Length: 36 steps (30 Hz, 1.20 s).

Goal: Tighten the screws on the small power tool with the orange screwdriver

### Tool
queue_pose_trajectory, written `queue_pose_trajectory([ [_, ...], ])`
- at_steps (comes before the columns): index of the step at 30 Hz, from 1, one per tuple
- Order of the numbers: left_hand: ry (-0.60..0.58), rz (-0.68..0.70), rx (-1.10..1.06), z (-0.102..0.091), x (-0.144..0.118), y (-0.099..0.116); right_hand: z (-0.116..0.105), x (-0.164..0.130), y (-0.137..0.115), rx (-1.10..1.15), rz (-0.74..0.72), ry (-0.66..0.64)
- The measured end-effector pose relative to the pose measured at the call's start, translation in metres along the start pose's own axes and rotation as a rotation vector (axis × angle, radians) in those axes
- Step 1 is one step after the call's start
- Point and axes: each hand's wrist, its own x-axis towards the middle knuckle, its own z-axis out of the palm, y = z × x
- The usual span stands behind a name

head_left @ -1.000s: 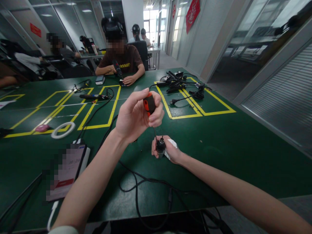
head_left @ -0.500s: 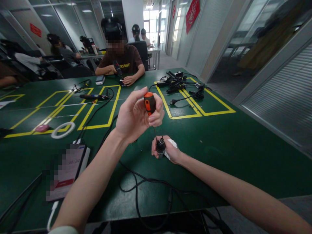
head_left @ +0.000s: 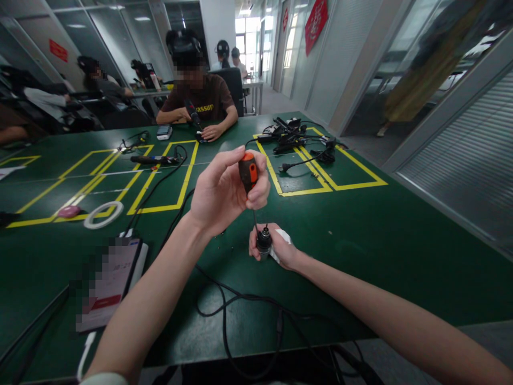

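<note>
Landmark is the small black cylindrical part point(head_left: 264, 241), standing upright on the green table point(head_left: 401, 235) near its front edge. Nearest the camera, a black cable point(head_left: 224, 315) loops on the table in front of the part, and a phone-like device point(head_left: 110, 280) lies well to its left. The right hand point(head_left: 276, 248) wraps the part from the right side, fingers closed around its lower body, with a bit of white cloth or paper point(head_left: 282, 235) showing just behind the fingers. Directly above the part, the left hand point(head_left: 222, 192) holds the orange-and-black screwdriver point(head_left: 248, 174) by the handle, thumb and fingertips pinched narrow around it; the thin shaft runs down and the tip meets the top of the part, exact seating too small to tell. To do the turning well, I judge: keep the shaft straight above the part, not tilted, press lightly down so the tip does not slip out, roll the handle between the fingertips, and keep the right grip firm so the part does not spin along. Farther left of the part, a white ring point(head_left: 103, 214) lies on the yellow tape lines. Far behind the part, a pile of black cables and adapters point(head_left: 298, 140), and a seated person point(head_left: 198, 101) working at the far edge.
</note>
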Motion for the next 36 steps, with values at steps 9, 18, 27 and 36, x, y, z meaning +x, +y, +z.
queue_pose_trajectory([
  [9,0.023,0.023,0.049,0.0005,-0.0002,-0.0004,-0.0009,0.0007,0.002,-0.012,0.004,-0.006],
  [18,0.04,0.03,0.031,0.0002,-0.0002,-0.0007,-0.0015,0.0008,0.002,0.004,0.009,-0.016],
  [27,0.037,-0.027,-0.03,0.0016,-0.0012,0.0013,-0.0012,0.0008,0.0027,0.006,0.009,-0.01],
  [36,0.008,-0.016,-0.003,-0.0001,-0.0003,0.0002,0.0001,0.0011,0.0007,0.001,0.007,-0.018],
])
